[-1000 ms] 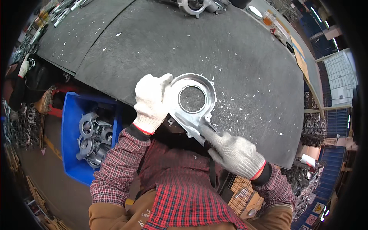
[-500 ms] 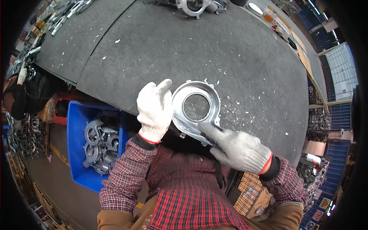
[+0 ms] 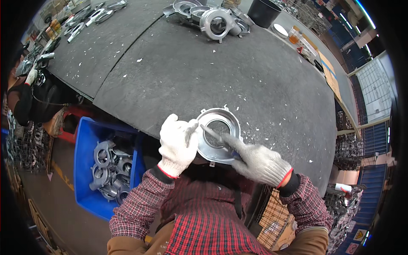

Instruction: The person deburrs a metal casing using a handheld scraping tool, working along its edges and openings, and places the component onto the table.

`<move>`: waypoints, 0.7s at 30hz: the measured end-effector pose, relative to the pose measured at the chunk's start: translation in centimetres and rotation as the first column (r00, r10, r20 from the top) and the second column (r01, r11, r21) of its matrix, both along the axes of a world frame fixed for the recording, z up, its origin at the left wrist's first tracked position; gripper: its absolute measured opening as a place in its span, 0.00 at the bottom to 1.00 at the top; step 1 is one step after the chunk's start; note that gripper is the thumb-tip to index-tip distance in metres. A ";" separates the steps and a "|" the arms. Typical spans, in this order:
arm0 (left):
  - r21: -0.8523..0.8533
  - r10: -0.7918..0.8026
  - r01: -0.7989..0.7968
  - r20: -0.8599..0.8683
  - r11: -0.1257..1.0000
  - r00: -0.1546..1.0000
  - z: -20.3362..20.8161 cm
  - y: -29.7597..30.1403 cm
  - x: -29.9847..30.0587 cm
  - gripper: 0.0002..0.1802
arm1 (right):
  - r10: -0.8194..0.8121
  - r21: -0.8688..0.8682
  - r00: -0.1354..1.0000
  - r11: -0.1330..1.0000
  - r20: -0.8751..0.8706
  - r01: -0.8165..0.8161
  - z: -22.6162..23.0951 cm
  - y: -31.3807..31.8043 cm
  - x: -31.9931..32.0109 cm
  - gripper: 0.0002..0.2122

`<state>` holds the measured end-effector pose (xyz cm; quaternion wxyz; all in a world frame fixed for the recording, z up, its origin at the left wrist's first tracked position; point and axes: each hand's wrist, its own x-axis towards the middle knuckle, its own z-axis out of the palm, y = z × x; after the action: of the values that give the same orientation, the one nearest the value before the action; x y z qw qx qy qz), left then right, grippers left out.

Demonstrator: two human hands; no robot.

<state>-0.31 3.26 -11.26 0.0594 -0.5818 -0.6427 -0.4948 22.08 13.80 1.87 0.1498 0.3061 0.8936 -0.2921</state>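
A silvery cast-metal ring housing (image 3: 217, 156), with a large round opening and small lugs on its rim, is at the table's near edge. My left hand (image 3: 177, 143), in a white knit glove, is closed on its left rim, thumb towards the ring. My right hand (image 3: 262, 163), in a greyer glove, is closed round a slim grey bladed tool (image 3: 211, 132). The tool's tip points left, across the opening to the inner edge near my left thumb. Most of its handle is hidden in my fingers; whether the tip touches metal I cannot tell.
Similar housings (image 3: 216, 24) are piled at the table's far side, beside a black bucket (image 3: 263, 12). A blue bin (image 3: 85, 168) of housings stands below left. Pale shavings litter the dark table (image 3: 170, 72). At the far left, another person's gloved hand (image 3: 31, 76) shows.
The tool now shows over the opening, its tip towards the left inner edge. The housing has turned, its outlet swinging under my right hand. My view has shifted, showing more of the far pile.
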 end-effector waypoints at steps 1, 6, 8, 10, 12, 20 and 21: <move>0.000 0.002 -0.002 0.000 1.000 1.000 -0.1 -0.3 0.2 0.15 | 0.016 -0.017 1.000 1.000 0.005 -0.016 0.2 -0.2 0.2 0.31; -0.007 -0.058 0.058 0.047 0.998 0.997 -0.1 -1.6 0.8 0.18 | -0.013 -0.007 0.998 1.000 -0.055 0.013 0.6 0.3 0.7 0.31; 0.031 -0.092 0.092 -0.001 0.995 0.996 0.6 -2.0 1.2 0.18 | -0.024 -0.015 1.000 1.000 -0.013 0.024 1.0 0.2 0.7 0.32; -0.024 -0.106 0.106 -0.010 0.994 0.994 1.3 -2.4 1.6 0.19 | -0.041 0.029 0.999 0.999 -0.010 0.041 0.3 1.0 0.4 0.32; -0.056 -0.139 0.136 -0.048 0.989 0.989 1.4 -3.0 2.4 0.22 | -0.060 0.008 0.997 0.998 0.040 0.059 1.1 0.9 0.5 0.32; -0.203 -0.195 0.178 -0.069 0.963 0.978 3.6 -3.9 4.6 0.24 | -0.018 0.019 1.000 1.000 0.010 0.018 1.3 0.5 1.3 0.31; -0.171 -0.229 0.205 -0.131 0.964 0.965 4.4 -3.1 4.5 0.23 | -0.014 0.030 1.000 0.999 0.026 0.013 1.4 0.5 1.2 0.31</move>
<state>4.16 0.20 -6.83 0.0069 -0.6871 -0.6056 -0.4015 23.25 14.31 3.29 0.1551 0.3181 0.8937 -0.2758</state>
